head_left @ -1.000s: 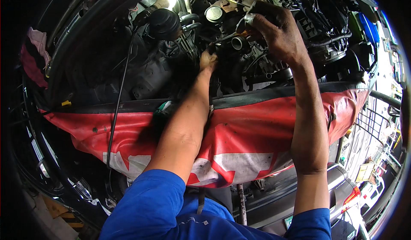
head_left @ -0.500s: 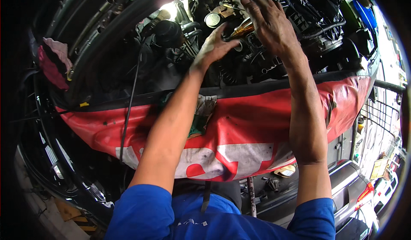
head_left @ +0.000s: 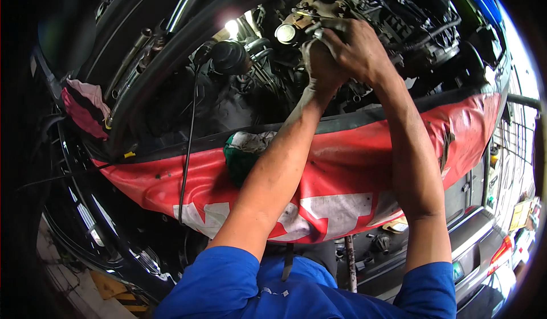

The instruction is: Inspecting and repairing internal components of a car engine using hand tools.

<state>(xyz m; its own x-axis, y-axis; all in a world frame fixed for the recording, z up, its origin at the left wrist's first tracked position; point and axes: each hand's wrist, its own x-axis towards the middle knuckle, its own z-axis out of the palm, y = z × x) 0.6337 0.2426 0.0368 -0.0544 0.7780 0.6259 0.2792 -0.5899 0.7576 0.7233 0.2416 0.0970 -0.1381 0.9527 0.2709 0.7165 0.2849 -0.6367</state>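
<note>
Deep in the engine bay, my two hands are pressed close together, my right hand overlapping my left. My left hand [head_left: 323, 65] is closed, its fingers curled and partly covered. Bent over beside it, my right hand [head_left: 360, 50] has its fingers closed near the left knuckles. Whatever lies between them is hidden; no amber piece shows at this moment. Just left of the hands is a round pale cap [head_left: 285, 33]. Around them are dark hoses, metal brackets and the engine [head_left: 393, 25].
A red and white cover [head_left: 347, 159] drapes over the car's front edge, with a green and grey cloth [head_left: 239, 151] on it. A black cable [head_left: 190, 142] hangs down at left. A lit lamp [head_left: 232, 27] shines in the bay. Pink cloth [head_left: 85, 108] lies far left.
My hands were apart and spread around an amber, shiny-tipped piece; now they have come together and closed, and that piece is out of sight. The view has shifted slightly.
</note>
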